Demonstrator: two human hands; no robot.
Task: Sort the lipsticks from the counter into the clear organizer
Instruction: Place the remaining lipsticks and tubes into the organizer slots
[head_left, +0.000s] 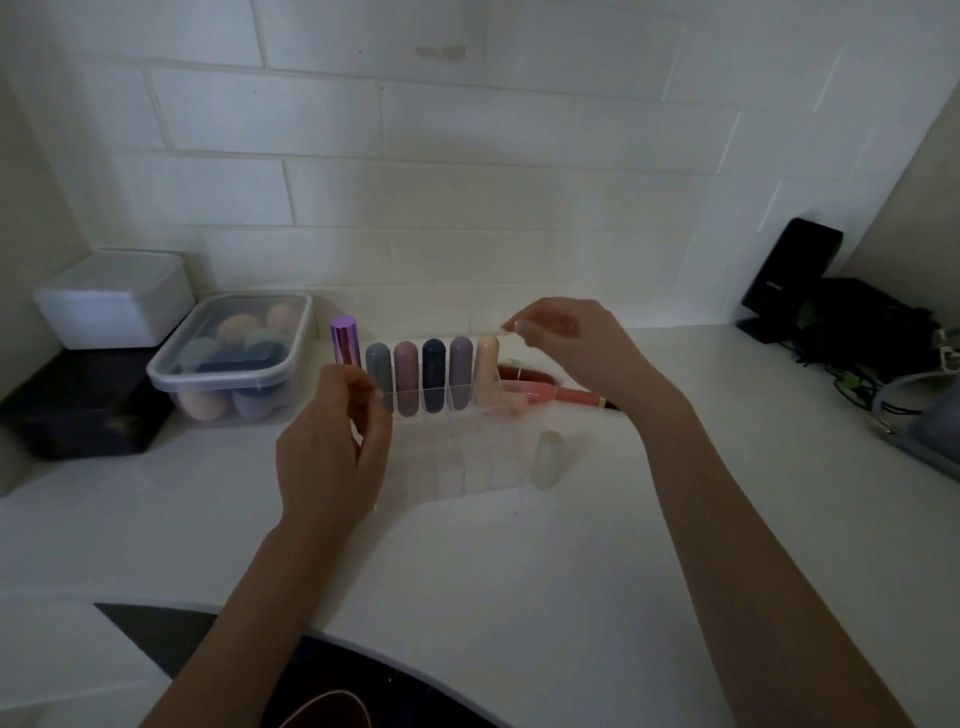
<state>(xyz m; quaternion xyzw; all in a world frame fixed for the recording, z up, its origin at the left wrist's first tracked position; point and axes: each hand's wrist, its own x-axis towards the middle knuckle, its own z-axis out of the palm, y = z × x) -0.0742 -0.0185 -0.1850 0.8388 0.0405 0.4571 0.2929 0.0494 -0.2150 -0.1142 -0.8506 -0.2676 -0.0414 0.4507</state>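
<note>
We judge the job mostly done: six lipsticks (434, 374) stand in the clear organizer (441, 457), our left hand (332, 441) grip pinching the purple one (345, 345), right hand (566, 338) pinching the organizer's back rim, two pink tubes (561, 395) left on the counter (519, 571).

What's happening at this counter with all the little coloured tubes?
A person is sorting lipsticks into a clear organizer on a white counter. The left hand holds a shiny purple lipstick upright at the left end of the back row, where five capsule-shaped lipsticks already stand. The right hand hovers over the right end, fingers pinched. More tubes lie behind the organizer, unsorted.
</note>
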